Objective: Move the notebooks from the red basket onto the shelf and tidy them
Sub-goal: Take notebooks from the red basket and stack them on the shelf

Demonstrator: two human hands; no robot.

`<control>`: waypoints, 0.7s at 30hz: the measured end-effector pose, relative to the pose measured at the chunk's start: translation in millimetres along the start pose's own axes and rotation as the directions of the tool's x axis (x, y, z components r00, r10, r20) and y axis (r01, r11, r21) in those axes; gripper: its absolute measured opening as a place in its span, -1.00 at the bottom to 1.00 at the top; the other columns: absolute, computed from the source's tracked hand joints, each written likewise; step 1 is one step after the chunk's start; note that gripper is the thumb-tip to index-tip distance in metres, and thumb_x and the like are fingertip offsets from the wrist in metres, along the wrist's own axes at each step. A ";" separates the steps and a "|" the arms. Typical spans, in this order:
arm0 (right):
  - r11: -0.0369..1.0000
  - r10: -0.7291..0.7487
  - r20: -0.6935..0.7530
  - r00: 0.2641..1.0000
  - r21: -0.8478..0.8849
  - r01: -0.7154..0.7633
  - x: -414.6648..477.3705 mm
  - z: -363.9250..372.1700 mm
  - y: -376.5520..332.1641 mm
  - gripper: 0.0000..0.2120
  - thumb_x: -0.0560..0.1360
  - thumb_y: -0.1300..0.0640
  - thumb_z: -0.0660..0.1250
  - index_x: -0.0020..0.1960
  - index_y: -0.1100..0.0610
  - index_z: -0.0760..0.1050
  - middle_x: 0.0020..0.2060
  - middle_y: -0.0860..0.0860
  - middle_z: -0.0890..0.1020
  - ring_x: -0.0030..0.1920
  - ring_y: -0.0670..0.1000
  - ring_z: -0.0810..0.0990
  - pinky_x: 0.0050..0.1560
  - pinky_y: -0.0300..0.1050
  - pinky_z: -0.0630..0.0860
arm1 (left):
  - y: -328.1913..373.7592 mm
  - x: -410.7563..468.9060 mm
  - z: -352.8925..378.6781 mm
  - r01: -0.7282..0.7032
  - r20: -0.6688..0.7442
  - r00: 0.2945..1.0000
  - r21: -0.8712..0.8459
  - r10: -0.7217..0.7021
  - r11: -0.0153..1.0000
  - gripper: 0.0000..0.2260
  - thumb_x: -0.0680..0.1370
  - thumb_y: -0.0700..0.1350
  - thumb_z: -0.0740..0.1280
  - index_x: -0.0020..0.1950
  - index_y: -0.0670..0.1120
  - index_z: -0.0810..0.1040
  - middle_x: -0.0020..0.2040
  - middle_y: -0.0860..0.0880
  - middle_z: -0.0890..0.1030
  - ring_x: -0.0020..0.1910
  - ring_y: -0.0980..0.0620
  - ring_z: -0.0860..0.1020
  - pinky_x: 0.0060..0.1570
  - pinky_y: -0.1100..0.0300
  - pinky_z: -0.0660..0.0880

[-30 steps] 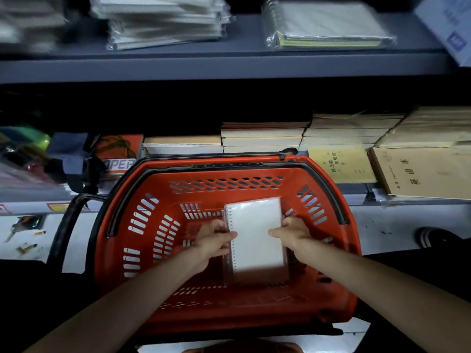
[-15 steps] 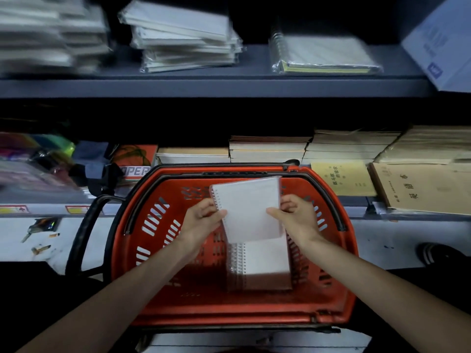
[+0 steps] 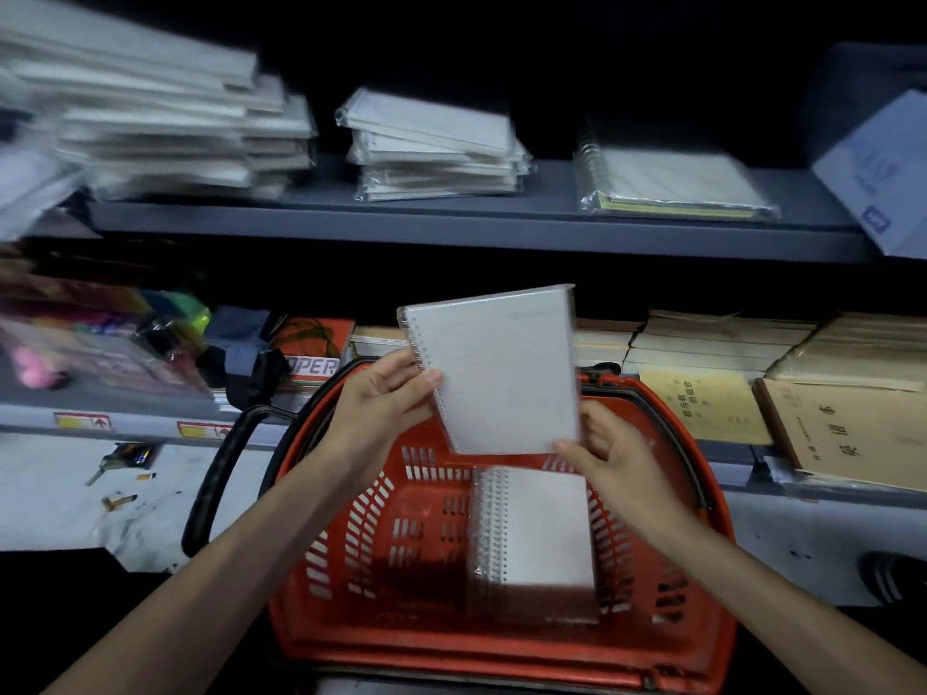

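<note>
A white spiral notebook (image 3: 499,371) in clear wrap is held tilted above the red basket (image 3: 351,629). My left hand (image 3: 383,398) grips its spiral edge, and my right hand (image 3: 609,456) holds its lower right corner. A stack of similar spiral notebooks (image 3: 539,539) lies inside the basket, below the raised one. The upper shelf (image 3: 451,228) carries three piles of wrapped notebooks: a tall blurred pile (image 3: 165,137) at left, a middle pile (image 3: 436,148), and a low pile (image 3: 672,180) at right.
The basket's black handle (image 3: 215,474) hangs off its left side. The lower shelf holds yellow exercise books (image 3: 842,433), paper stacks (image 3: 702,343) and colourful items (image 3: 100,338) at left. A pale blue box (image 3: 883,178) leans at the far right.
Both hands have lifted the top notebook out of the basket and raised it toward the shelves. The view has tilted upward, showing more of the upper shelf.
</note>
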State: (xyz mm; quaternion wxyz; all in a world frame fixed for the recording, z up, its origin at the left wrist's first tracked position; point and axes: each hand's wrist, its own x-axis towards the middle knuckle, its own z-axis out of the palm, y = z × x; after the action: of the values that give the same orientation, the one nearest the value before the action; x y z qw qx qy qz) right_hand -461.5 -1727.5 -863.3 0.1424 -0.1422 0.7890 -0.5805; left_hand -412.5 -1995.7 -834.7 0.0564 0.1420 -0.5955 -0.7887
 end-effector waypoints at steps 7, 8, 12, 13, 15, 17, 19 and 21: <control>0.988 -0.085 -0.073 0.994 0.121 0.093 -3.1 6.1 -37.2 -0.60 0.57 0.39 0.37 0.23 -0.05 0.59 0.05 -0.15 0.75 0.09 -0.08 0.73 0.12 -0.20 0.64 | 24.8 -9.3 -0.1 -0.050 -0.088 0.995 -0.072 0.044 0.996 -0.82 0.62 -0.24 0.39 0.22 -0.09 0.63 0.09 -0.02 0.76 0.09 0.06 0.72 0.02 0.22 0.65; 0.984 -0.091 -0.078 0.993 0.148 0.101 -2.6 7.0 -41.2 -0.60 0.57 0.41 0.37 0.25 -0.02 0.60 0.06 -0.11 0.76 0.09 -0.05 0.73 0.11 -0.17 0.65 | 27.4 -11.6 0.0 -0.067 -0.087 0.994 -0.016 0.066 0.998 -0.81 0.63 -0.20 0.39 0.23 -0.07 0.63 0.10 0.00 0.76 0.12 0.06 0.71 0.08 0.21 0.65; 0.953 -0.093 -0.105 0.990 0.277 0.119 1.7 11.2 -58.2 -0.63 0.56 0.41 0.36 0.27 0.07 0.61 0.05 0.03 0.76 0.08 0.08 0.74 0.03 -0.04 0.70 | 31.4 -22.9 -2.0 -0.158 0.025 0.987 0.261 0.157 0.952 -0.68 0.60 -0.21 0.45 0.35 -0.05 0.60 0.13 -0.04 0.75 0.14 0.02 0.71 0.12 0.20 0.62; 0.943 -0.092 -0.112 0.989 0.308 0.122 3.6 11.3 -63.5 -0.63 0.57 0.41 0.36 0.28 0.08 0.61 0.05 0.05 0.76 0.08 0.09 0.74 0.03 -0.04 0.70 | 31.9 -25.1 -2.2 -0.179 0.060 0.984 0.299 0.168 0.937 -0.63 0.58 -0.24 0.47 0.36 -0.02 0.57 0.12 0.00 0.75 0.13 0.03 0.72 0.11 0.23 0.60; 0.927 -0.100 -0.109 0.989 0.351 0.133 8.0 9.9 -76.0 -0.62 0.57 0.41 0.35 0.29 0.06 0.60 0.06 0.06 0.76 0.08 0.06 0.73 0.06 -0.01 0.69 | 36.9 -27.9 -0.8 -0.223 0.110 0.974 0.335 0.198 0.915 -0.51 0.57 -0.28 0.48 0.45 0.04 0.49 0.15 0.06 0.75 0.12 0.04 0.72 0.11 0.24 0.61; 0.920 -0.130 -0.098 0.987 0.359 0.157 11.7 7.8 -90.0 -0.61 0.58 0.40 0.34 0.30 0.04 0.58 0.08 0.03 0.76 0.10 0.04 0.73 0.06 -0.02 0.69 | 48.7 -29.2 0.6 -0.275 0.130 0.961 0.330 0.245 0.903 -0.40 0.56 -0.30 0.49 0.53 0.05 0.41 0.16 0.01 0.74 0.07 -0.05 0.73 0.11 0.12 0.65; 0.906 -0.156 -0.102 0.982 0.382 0.184 15.0 5.6 -104.6 -0.60 0.59 0.39 0.33 0.31 0.01 0.55 0.10 0.03 0.75 0.11 0.05 0.72 0.02 -0.06 0.70 | 65.2 -29.2 1.6 -0.332 0.142 0.943 0.338 0.301 0.880 -0.33 0.54 -0.31 0.51 0.56 0.09 0.36 0.12 -0.04 0.75 -0.02 -0.08 0.73 0.06 0.07 0.66; 0.897 -0.184 -0.121 0.975 0.386 0.217 19.2 2.5 -120.9 -0.58 0.59 0.37 0.33 0.33 -0.02 0.52 0.10 0.03 0.75 0.09 0.04 0.73 0.01 -0.08 0.70 | 84.4 -30.2 3.6 -0.370 0.158 0.929 0.361 0.335 0.856 -0.26 0.53 -0.33 0.50 0.60 0.10 0.30 0.13 -0.03 0.74 0.01 -0.07 0.73 0.06 0.09 0.66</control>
State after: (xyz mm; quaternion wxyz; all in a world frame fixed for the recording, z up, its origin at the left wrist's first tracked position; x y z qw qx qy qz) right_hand -471.0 -1771.7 -749.4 0.0753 -0.1673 0.6413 -0.7450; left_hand -391.4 -2008.6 -748.4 0.1443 0.0033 -0.7564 -0.6380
